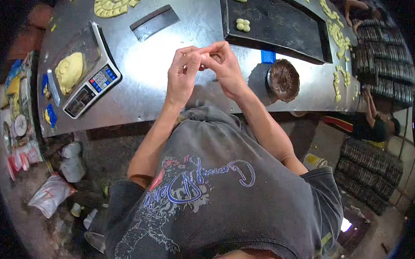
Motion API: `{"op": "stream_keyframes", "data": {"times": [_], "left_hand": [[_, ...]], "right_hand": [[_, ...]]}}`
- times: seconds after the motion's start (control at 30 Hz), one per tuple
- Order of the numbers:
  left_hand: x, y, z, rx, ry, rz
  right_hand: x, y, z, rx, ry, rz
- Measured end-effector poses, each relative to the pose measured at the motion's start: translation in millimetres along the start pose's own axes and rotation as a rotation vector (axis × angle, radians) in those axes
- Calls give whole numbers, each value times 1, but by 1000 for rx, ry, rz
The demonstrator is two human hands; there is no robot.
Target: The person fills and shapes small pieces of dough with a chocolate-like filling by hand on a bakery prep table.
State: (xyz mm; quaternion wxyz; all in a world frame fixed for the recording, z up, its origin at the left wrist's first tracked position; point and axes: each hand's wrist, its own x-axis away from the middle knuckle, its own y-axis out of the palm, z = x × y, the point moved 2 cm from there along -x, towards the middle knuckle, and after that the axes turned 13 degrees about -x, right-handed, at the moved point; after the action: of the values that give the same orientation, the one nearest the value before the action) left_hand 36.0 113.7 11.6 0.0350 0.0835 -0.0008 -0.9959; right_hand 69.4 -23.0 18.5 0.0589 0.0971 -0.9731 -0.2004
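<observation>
My left hand [183, 75] and my right hand [224, 69] meet above the metal table [142, 86], fingertips together. The fingers of both are bent and pressed close; whatever is between them is hidden or too small to name. Left of my hands a digital scale [94, 83] stands tilted in view, with a lump of yellow dough [69, 72] on its pan. Beyond them lies a flat metal scraper [155, 22]. To the right is a black tray [277, 26] holding two small clusters of dough balls [242, 25].
A round brown bowl [284, 80] sits near the table's front edge, beside a blue object [268, 56]. Cut dough pieces [116, 5] lie at the back left, more dough pieces [337, 36] at the right. Other people [376, 123] are at the far right, near stacked racks [383, 55].
</observation>
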Motion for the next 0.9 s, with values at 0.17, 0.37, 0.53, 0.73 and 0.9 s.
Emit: {"op": "stream_keyframes", "data": {"times": [0.17, 0.37, 0.53, 0.73, 0.9], "left_hand": [[4, 12, -8, 26, -78, -8], [-6, 3, -10, 68, -352, 2], [-10, 4, -5, -100, -344, -165], [-8, 9, -24, 74, -368, -288], [-6, 6, -35, 120, -460, -339]], "right_hand": [[5, -2, -1, -6, 2, 106], [25, 21, -12, 531, -372, 95], [20, 11, -7, 813, -471, 101], [-10, -6, 3, 57, 137, 136], [14, -11, -7, 947, -485, -164]]}}
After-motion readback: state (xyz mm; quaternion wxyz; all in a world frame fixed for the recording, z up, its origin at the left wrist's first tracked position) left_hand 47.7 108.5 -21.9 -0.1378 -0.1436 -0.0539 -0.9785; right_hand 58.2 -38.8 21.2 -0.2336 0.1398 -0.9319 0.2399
